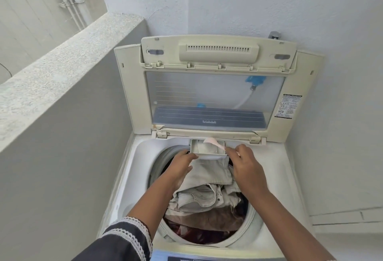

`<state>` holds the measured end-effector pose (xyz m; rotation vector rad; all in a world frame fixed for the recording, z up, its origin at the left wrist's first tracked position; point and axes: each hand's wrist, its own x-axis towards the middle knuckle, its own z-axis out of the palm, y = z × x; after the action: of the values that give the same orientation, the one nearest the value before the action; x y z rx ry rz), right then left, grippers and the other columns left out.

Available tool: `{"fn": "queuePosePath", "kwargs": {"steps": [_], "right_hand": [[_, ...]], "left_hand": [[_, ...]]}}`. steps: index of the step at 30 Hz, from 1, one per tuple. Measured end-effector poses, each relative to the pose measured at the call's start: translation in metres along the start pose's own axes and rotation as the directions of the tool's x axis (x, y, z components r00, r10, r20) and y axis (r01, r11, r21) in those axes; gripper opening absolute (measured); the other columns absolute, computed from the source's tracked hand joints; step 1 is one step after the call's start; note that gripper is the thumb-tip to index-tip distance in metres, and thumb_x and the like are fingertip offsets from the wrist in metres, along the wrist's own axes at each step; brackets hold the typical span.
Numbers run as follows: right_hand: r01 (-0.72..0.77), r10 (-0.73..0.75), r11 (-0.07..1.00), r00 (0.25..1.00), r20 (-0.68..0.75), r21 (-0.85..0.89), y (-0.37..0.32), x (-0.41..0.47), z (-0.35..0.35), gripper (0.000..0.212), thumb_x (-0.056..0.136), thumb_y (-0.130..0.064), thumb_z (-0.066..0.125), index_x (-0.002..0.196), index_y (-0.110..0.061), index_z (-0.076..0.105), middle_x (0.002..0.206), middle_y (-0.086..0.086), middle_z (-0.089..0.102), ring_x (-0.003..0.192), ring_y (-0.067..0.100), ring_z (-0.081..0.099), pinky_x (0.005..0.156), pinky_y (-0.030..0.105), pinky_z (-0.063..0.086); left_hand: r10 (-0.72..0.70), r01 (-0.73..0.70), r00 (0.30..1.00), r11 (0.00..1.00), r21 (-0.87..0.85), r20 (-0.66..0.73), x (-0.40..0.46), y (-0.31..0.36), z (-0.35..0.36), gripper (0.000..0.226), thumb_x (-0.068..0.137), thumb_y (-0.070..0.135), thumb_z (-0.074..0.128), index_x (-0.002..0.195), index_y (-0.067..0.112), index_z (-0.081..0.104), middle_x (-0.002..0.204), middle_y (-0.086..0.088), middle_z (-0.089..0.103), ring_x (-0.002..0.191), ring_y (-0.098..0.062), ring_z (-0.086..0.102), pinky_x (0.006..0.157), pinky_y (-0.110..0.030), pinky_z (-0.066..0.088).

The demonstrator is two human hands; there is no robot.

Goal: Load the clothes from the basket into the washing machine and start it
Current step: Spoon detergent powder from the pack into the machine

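A top-loading washing machine (275,188) stands in a corner, hemmed by a grey parapet wall (68,120) close on its left and a pale wall (331,33) behind and to the right, with a strip of bare deck around the drum opening. Its lid (209,95) is folded upright against the back wall, leaving the opening free from above. The clothes (207,202) fill the drum nearly to the rim: pale jeans on top, brown and dark red fabric beneath. At the rear edge of the opening a small detergent drawer (207,147) juts out over the laundry. The left hand (182,167) holds the drawer's front left corner, fingers curled under it. The right hand (244,161) pinches a pink scoop (213,143) tilted over the drawer
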<state>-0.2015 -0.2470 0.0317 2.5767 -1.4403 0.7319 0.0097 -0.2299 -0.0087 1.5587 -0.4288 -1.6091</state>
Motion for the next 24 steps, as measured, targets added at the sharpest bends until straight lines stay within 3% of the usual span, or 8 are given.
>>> {"fn": "queuePosePath", "kwargs": {"steps": [2,4,6,10,13,15,20,24], "right_hand": [[0.067,-0.069,0.997,0.995,-0.074,-0.032,0.002,-0.005,-0.001,0.033,0.083,0.004,0.06,0.114,-0.004,0.07,0.092,0.009,0.052,0.075,0.024,0.055,0.046,0.023,0.041],[0.092,-0.096,0.994,0.993,-0.061,-0.063,0.003,-0.009,-0.002,0.038,0.077,0.009,0.068,0.113,-0.003,0.07,0.092,0.01,0.052,0.075,0.026,0.056,0.046,0.027,0.045],[0.077,-0.08,0.995,0.996,-0.041,-0.064,0.003,-0.011,-0.002,0.048,0.067,0.013,0.076,0.112,-0.002,0.07,0.092,0.011,0.053,0.076,0.027,0.056,0.047,0.027,0.045],[-0.033,0.054,0.985,0.991,-0.12,0.171,-0.012,-0.006,-0.012,0.033,0.094,-0.007,0.048,0.12,-0.005,0.068,0.095,0.006,0.051,0.081,0.021,0.05,0.053,0.024,0.048],[-0.292,0.368,0.807,0.929,-0.05,0.513,-0.035,0.007,-0.027,0.03,0.099,-0.006,0.048,0.121,-0.016,0.066,0.095,0.001,0.051,0.074,0.015,0.05,0.062,0.016,0.039],[-0.446,0.509,0.662,0.858,0.077,0.602,-0.045,0.016,-0.03,0.024,0.101,-0.011,0.049,0.11,-0.025,0.066,0.093,-0.001,0.056,0.071,0.013,0.051,0.062,0.024,0.039],[-0.574,0.532,0.443,0.786,0.314,0.689,-0.087,0.031,-0.037,0.015,0.101,-0.018,0.049,0.094,-0.025,0.06,0.078,0.003,0.061,0.064,0.018,0.05,0.057,0.031,0.04],[-0.542,0.441,0.29,0.807,0.392,0.789,-0.145,0.048,-0.057,0.014,0.101,-0.016,0.048,0.095,-0.022,0.059,0.078,0.003,0.059,0.066,0.016,0.049,0.056,0.028,0.039]], "left_hand": [[0.006,-0.006,1.0,1.0,-0.006,0.006,-0.004,0.0,-0.003,0.041,0.092,0.015,0.063,0.131,0.02,0.052,0.131,-0.003,0.057,0.125,-0.015,0.049,0.109,-0.038,0.039],[0.009,-0.009,1.0,1.0,0.002,0.012,-0.01,0.0,-0.006,0.053,0.091,0.018,0.064,0.141,0.021,0.046,0.137,-0.004,0.055,0.13,-0.018,0.045,0.106,-0.037,0.04],[0.014,-0.014,1.0,1.0,0.012,0.013,-0.018,0.001,-0.008,0.052,0.092,0.018,0.063,0.142,0.021,0.046,0.137,-0.003,0.056,0.13,-0.018,0.045,0.103,-0.036,0.041],[0.089,-0.089,0.996,0.996,0.017,-0.018,-0.042,0.011,-0.016,0.037,0.094,0.018,0.062,0.13,0.024,0.054,0.127,-0.001,0.061,0.118,-0.012,0.053,0.104,-0.037,0.044],[0.206,-0.207,0.977,0.978,-0.009,-0.056,-0.066,0.023,-0.031,0.037,0.095,0.019,0.061,0.132,0.021,0.055,0.12,0.001,0.065,0.113,-0.011,0.059,0.093,-0.033,0.049],[0.272,-0.276,0.958,0.96,-0.038,-0.087,-0.086,0.032,-0.043,0.032,0.096,0.017,0.06,0.127,0.022,0.058,0.111,0.003,0.067,0.107,-0.01,0.064,0.082,-0.025,0.051],[0.424,-0.427,0.88,0.904,0.034,-0.216,-0.149,0.056,-0.089,0.029,0.096,0.013,0.06,0.124,0.022,0.06,0.129,-0.002,0.062,0.108,-0.009,0.06,0.092,-0.029,0.047],[0.541,-0.53,0.787,0.839,0.125,-0.295,-0.218,0.069,-0.124,0.031,0.096,0.016,0.06,0.127,0.023,0.058,0.129,0.005,0.062,0.115,-0.005,0.059,0.102,-0.035,0.046]]}}
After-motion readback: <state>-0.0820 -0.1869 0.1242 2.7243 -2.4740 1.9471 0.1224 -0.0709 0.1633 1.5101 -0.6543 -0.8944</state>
